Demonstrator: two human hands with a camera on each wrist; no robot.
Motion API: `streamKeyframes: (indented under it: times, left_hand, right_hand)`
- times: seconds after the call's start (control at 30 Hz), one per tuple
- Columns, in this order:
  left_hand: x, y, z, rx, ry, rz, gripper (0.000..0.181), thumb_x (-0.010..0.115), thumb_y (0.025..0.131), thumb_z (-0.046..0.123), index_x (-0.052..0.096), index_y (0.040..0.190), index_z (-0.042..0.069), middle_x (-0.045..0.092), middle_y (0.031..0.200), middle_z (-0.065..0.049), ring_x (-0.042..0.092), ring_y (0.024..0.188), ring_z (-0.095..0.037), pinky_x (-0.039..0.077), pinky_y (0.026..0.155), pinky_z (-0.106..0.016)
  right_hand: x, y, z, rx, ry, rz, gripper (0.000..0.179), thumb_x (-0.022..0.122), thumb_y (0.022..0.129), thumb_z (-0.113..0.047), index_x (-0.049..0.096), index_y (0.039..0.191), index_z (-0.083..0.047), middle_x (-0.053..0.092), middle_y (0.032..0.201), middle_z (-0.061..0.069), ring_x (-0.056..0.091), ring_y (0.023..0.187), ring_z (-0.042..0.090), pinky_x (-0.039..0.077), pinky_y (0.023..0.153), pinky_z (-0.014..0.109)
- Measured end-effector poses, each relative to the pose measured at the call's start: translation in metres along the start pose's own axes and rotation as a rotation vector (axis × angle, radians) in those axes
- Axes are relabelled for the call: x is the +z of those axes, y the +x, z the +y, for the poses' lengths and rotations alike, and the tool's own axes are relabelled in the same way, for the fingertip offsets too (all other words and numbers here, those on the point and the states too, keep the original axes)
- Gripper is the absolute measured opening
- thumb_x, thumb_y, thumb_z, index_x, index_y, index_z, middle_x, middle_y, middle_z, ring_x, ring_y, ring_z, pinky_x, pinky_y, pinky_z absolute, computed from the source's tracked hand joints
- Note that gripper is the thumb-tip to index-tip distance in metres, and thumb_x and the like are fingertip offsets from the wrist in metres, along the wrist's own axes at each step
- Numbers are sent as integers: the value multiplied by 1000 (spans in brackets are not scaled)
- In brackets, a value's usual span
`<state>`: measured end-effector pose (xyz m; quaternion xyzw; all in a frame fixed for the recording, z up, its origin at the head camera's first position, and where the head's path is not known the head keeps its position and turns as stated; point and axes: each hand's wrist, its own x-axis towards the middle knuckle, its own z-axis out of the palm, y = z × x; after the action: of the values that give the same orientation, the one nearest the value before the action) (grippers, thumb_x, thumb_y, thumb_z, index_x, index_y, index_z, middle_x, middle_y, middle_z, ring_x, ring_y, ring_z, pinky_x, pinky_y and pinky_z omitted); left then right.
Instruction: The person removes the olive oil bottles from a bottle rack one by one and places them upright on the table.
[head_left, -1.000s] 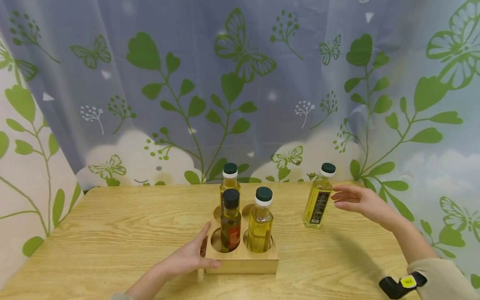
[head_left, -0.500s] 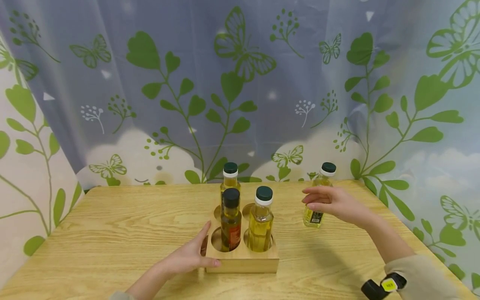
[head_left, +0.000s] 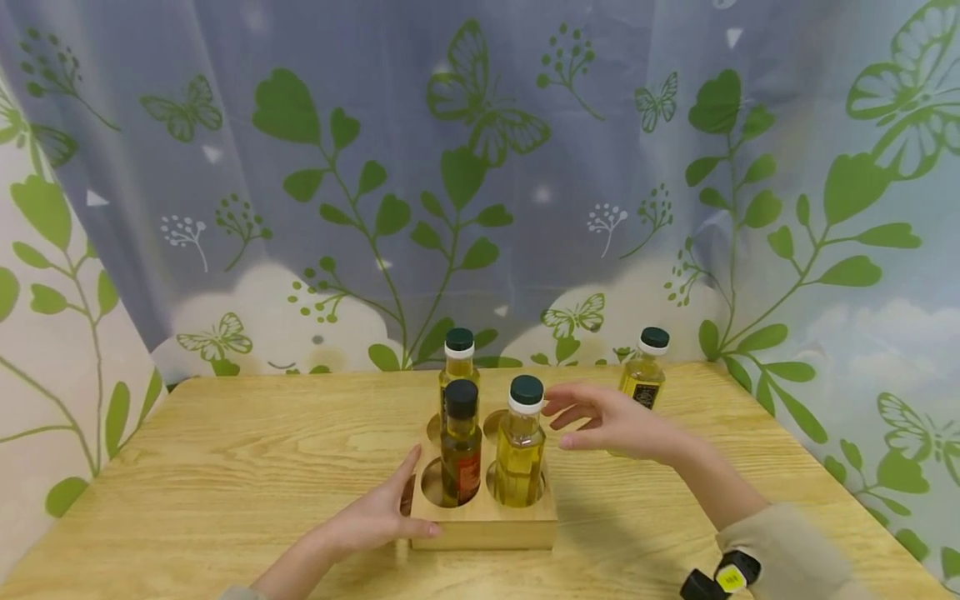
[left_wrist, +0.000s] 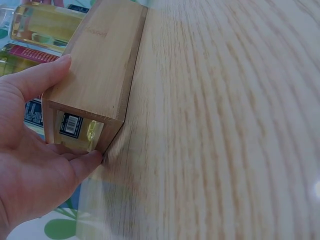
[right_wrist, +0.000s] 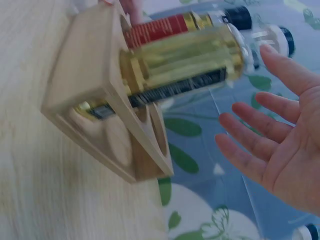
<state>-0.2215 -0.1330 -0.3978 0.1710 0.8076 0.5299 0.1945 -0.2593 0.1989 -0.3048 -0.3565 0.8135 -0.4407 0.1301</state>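
Note:
A light wooden bottle rack (head_left: 483, 534) with round holes stands on the table, holding three bottles. My left hand (head_left: 375, 514) grips its near left corner, thumb on the front face and fingers at the side opening, as the left wrist view shows. At the front right of the rack is an oil bottle (head_left: 520, 458) with a dark green cap. To its left stands a dark bottle (head_left: 461, 454) with a red label and black cap. Behind that is another green-capped oil bottle (head_left: 459, 367). My right hand (head_left: 618, 423), fingers spread and holding nothing, is just right of the front-right bottle's neck.
Another green-capped oil bottle (head_left: 645, 375) stands on the table at the back right, partly hidden by the right hand. The wooden table (head_left: 262, 450) ends at a curtain (head_left: 360, 208) printed with leaves and butterflies.
My right hand has moved left, from beside the far-right bottle, across its front, to the front-right bottle in the rack. The left hand, rack and bottles have stayed put.

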Motion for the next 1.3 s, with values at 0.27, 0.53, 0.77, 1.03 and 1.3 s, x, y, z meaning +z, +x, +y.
streamKeyframes:
  times: [0.27,0.53,0.77,1.03,1.3]
  left_hand:
    - [1,0,-1,15,17,6,111,75,78,28,-8,146,-2,10,144,-38,26,128,-49,26,101,-58]
    - [2,-1,-2,15,18,5,111,75,78,28,-7,147,-1,10,144,-38,25,128,-50,26,101,-59]
    - [1,0,-1,19,3,-5,110,75,79,27,-8,146,-2,11,144,-38,26,128,-50,26,100,-59]
    - [1,0,-2,18,6,-11,110,74,80,28,-9,146,-2,12,143,-39,27,128,-50,28,99,-59]
    - [0,1,-3,30,0,-10,110,74,79,27,-9,146,-2,11,144,-38,26,128,-49,27,100,-58]
  right_hand:
    - [19,11,-3,-15,23,8,61,69,85,-19,40,134,2,49,125,19,52,111,34,49,86,39]
    - [23,14,-3,0,20,-9,63,71,83,-21,41,134,0,50,125,18,53,111,33,49,85,32]
    - [28,20,-3,-12,-11,2,63,73,82,-20,43,134,1,50,126,18,54,109,34,50,84,33]
    - [30,22,-2,3,-72,60,57,75,79,-20,51,126,0,57,118,14,60,100,28,51,80,29]
    - [26,20,-5,15,-69,56,56,75,80,-21,51,125,1,58,117,14,61,98,26,51,79,28]
